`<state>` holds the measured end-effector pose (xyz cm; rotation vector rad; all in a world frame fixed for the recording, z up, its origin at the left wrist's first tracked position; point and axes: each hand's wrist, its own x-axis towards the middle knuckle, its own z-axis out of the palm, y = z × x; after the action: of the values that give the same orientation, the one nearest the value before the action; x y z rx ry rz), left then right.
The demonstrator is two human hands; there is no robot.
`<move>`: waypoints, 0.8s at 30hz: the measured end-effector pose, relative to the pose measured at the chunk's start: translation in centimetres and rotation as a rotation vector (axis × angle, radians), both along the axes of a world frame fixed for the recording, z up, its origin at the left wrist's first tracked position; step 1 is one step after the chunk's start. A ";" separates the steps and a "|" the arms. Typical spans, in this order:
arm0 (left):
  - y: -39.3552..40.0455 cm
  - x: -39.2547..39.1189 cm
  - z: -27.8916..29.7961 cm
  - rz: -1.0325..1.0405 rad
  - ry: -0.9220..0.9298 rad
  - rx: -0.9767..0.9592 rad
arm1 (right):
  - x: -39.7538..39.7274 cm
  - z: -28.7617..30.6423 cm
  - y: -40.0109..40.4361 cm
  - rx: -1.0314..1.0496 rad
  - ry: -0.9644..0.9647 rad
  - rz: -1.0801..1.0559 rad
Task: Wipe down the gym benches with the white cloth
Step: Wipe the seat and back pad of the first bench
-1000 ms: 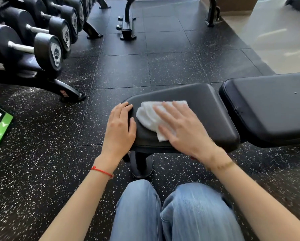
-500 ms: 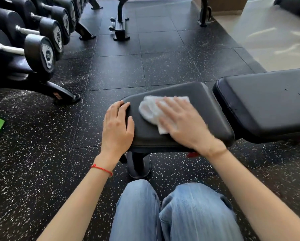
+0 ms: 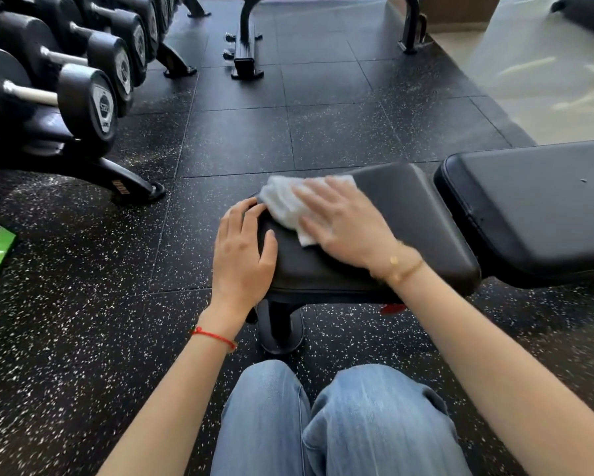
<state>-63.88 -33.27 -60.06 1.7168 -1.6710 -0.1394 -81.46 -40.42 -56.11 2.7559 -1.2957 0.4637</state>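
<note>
Both bare forearms reach forward from six o'clock. The left hand (image 3: 244, 255) lies palm down, fingers curled toward twelve, thumb splayed toward three. The right hand (image 3: 343, 221) lies flat, fingers spread toward ten o'clock, wrist bent.

A bench seat pad (image 3: 409, 235) sits at the centre, and everything else is placed from it. On the pad's left end lies a cloth (image 3: 283, 204), with the right hand (image 3: 343, 221) flat on top of it. The left hand (image 3: 242, 255) rests on the pad's left edge, just beside the cloth. To the pad's right, just beside it, is the bench back pad (image 3: 536, 207). Under the pad's left end a support post (image 3: 280, 326) meets the floor (image 3: 82, 338). The person's knees (image 3: 323, 417) are in front of the pad, nearest the viewer. A dumbbell rack (image 3: 65, 97) stands well to the left and behind. Another bench frame (image 3: 245, 46) stands farther behind the pad.
</note>
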 end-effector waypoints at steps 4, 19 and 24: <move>0.0 0.0 -0.1 0.002 0.003 -0.007 | -6.0 0.0 3.0 0.114 -0.055 -0.042; 0.4 -0.2 0.1 0.014 0.014 -0.012 | -5.8 0.1 4.5 0.138 -0.096 0.034; 0.3 -0.1 0.1 0.005 0.000 -0.017 | -6.5 0.7 -4.5 0.160 -0.051 -0.281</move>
<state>-64.02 -32.98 -59.91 1.7081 -1.6634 -0.1227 -88.01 -44.91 -55.44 2.6344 -1.7704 0.4279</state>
